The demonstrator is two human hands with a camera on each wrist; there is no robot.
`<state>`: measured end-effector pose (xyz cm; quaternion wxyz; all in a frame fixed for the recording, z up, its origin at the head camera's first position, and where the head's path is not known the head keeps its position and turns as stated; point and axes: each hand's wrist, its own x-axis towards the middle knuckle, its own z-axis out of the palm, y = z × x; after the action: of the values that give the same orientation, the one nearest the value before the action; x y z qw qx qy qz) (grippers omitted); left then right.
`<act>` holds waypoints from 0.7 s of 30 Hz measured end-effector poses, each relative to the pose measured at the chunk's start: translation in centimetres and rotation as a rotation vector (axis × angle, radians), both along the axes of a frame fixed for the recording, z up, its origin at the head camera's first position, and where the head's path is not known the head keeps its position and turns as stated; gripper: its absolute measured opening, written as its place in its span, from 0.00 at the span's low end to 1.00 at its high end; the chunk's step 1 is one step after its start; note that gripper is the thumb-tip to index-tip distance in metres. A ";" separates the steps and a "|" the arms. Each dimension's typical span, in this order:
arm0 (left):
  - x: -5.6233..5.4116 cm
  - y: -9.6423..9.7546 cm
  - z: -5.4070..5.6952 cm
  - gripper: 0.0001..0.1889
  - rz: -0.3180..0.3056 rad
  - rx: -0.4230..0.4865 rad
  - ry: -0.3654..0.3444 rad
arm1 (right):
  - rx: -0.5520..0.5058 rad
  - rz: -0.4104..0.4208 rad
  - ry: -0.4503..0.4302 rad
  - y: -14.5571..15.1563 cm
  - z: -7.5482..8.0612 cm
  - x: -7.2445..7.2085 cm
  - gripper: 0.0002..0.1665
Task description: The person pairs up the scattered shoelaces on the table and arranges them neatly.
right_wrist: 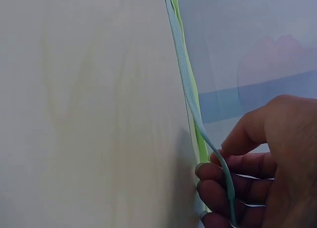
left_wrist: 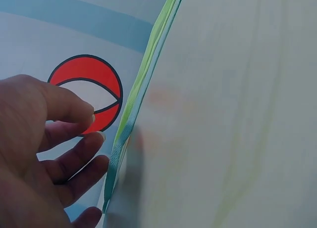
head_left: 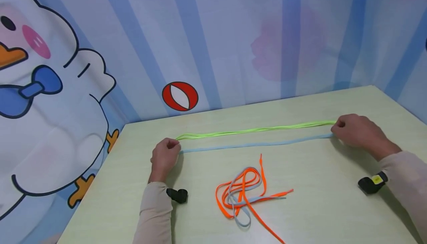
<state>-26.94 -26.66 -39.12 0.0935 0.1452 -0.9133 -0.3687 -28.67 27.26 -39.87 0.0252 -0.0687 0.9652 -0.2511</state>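
Note:
A pale blue shoelace (head_left: pixel 240 145) lies stretched nearly straight across the table. Just behind it runs a bundle of lime green shoelace (head_left: pixel 247 130). My left hand (head_left: pixel 165 157) is at the blue lace's left end; in the left wrist view its fingers (left_wrist: pixel 81 156) are loosely bent beside that end, with a gap below the thumb and no lace visibly between them. At the other end, my right hand (head_left: pixel 360 132) pinches the blue shoelace (right_wrist: pixel 185 77) near its tip, which trails over the curled fingers (right_wrist: pixel 213 193). The green lace's right end is partly hidden there.
A loose tangle of orange shoelace (head_left: pixel 257 210) and grey-blue shoelace (head_left: pixel 245 220) lies nearer on the pale table (head_left: pixel 110 199). Behind the table stands a printed blue-striped backdrop (head_left: pixel 230 51). Black wrist cameras (head_left: pixel 370 184) hang by both sleeves.

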 end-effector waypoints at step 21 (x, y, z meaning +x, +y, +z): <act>-0.4 1.8 0.3 0.12 -0.064 0.043 -0.016 | -0.018 -0.050 0.074 -0.2 0.3 0.4 0.20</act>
<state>-27.36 -24.91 -38.80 0.0713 0.1208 -0.9101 -0.3899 -28.31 27.07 -39.54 -0.0177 -0.0540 0.9645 -0.2578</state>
